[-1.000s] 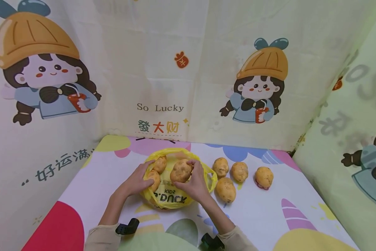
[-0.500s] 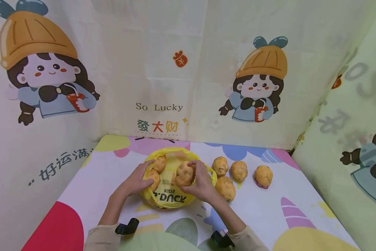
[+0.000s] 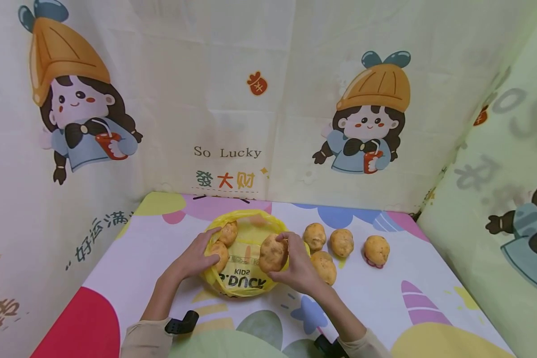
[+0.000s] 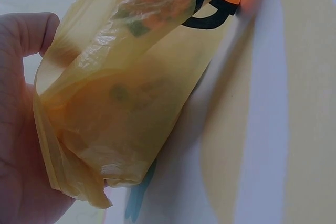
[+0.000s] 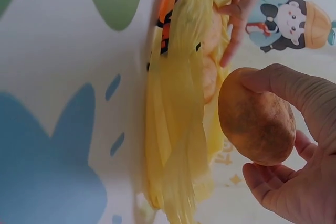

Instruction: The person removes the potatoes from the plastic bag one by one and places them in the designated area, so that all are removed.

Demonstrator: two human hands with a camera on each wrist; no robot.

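A yellow plastic bag with black lettering stands with its mouth spread wide. My left hand grips its left rim, and the thin plastic bag lies between thumb and fingers in the left wrist view. Two potatoes, an upper one and a lower one, sit inside against the left wall. My right hand holds another potato between thumb and fingertips over the bag's right part. In the right wrist view this brown potato is apart from the bag.
To the bag's right lie several loose potatoes: two at the back, a nearer one partly behind my right wrist, and one farther right. A patterned cloth covers the table. Printed curtains enclose the back and sides.
My right hand has moved to the right with the potato, from over the bag's middle toward its right rim. The left hand keeps its grip in the same place.
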